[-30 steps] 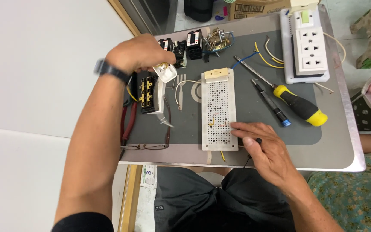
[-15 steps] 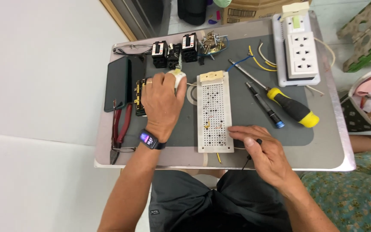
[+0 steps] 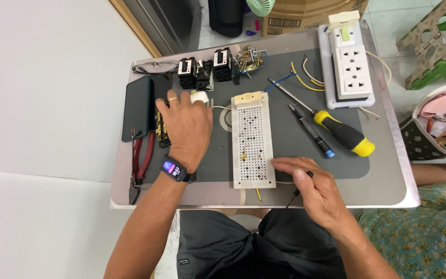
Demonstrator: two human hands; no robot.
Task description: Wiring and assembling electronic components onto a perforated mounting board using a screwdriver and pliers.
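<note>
The left hand point(image 3: 187, 129) lies palm down on the desk point(image 3: 388, 181), its fingers closed around a small white part point(image 3: 200, 96) beside the perforated white board point(image 3: 253, 139). The right hand point(image 3: 313, 194) rests at the board's near corner, fingers pinching a thin black tool point(image 3: 298, 190). At the right edge, a bag point(image 3: 429, 139) holds crumpled scraps.

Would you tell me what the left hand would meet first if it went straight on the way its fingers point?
Probably the black switch blocks, just beyond the left hand; depth is unclear.
</note>
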